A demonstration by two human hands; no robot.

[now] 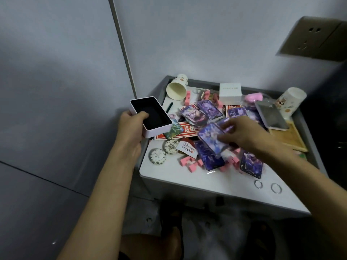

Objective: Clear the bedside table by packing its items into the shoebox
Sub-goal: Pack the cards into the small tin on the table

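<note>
Over the left edge of the bedside table (187,182), in the head view, the left hand (131,126) grips the shoebox (159,130) by its near short end, thumb hooked over the rim, fingers beneath. It is a small, pale box with a dark lining, tilted mouth-up and with nothing inside that I can see.

The right hand (244,134) pinches a purple card (212,137) lifted off the heap at mid-table. Motion blur smears the fingers, so it may be 1 card or 2 pressed together.

Such a card looks light, flat and stiff, with a glossy sleeve — likely slippery face to face. An edge pinch, thumb on top and fingers under, should hold better than a flat press, and it should slide in lying flat.

More purple cards, pink blocks (193,165), 2 round tins (158,156), 2 rings (258,184), a tipped paper cup (177,89) and a metal tray (272,117) lie on the table — the rings are the likeliest to roll or slip away.
</note>
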